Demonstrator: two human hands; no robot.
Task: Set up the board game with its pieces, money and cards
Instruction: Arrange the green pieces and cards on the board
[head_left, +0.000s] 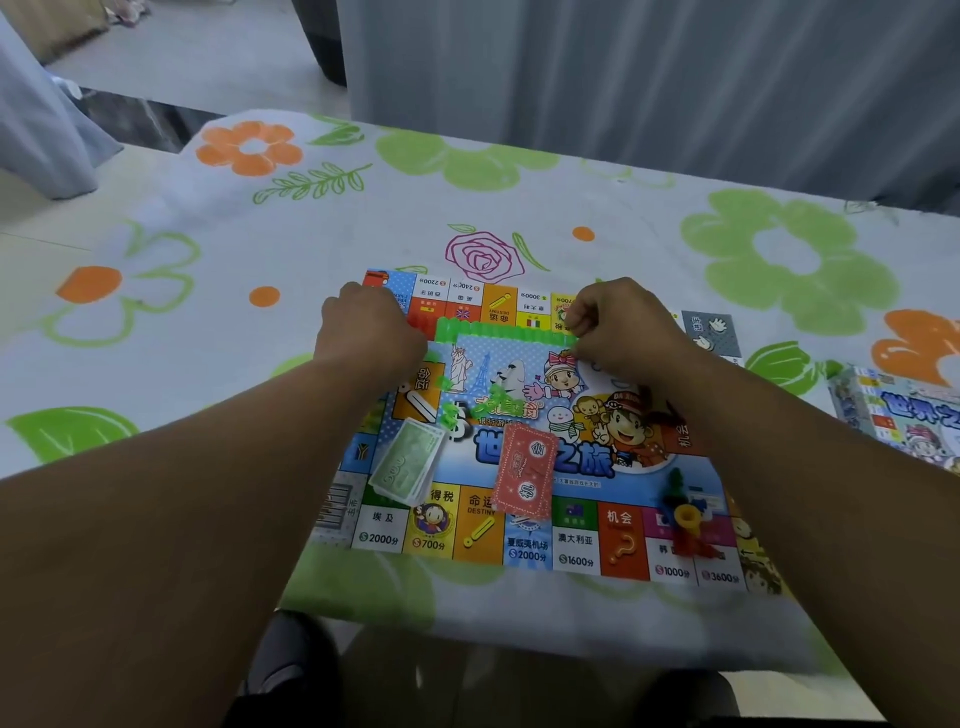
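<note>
— Where is the game board (587, 545) lying?

— It is lying flat on the table (218, 312), on a flowered cloth, near the front edge. Across its far half a green strip (506, 332) of joined plastic pieces is stretching from side to side.

— What is the left hand (371, 332) doing?

— It is curling its fingers down over the strip's left end; the back of the hand is hiding the fingertips.

— And the right hand (618, 327)?

— It is closing into a loose fist and pinching the strip's right end between thumb and fingers. Both forearms are reaching over the board and covering parts of its side rows.

— What else is sitting on the board?

— A few loose green pieces (449, 410) are lying just below the left hand. A stack of green money (408, 462) is resting near the left edge, a pile of red cards (524, 475) is lying tilted near the middle, and a cluster of coloured pawns (685, 514) is standing at the near right, beside the right forearm.

— Anything off the board?

— The game box (904, 415) is sitting on the table at the right edge of the view, well apart from the board. A pale curtain (623, 78) is hanging behind the table.
</note>
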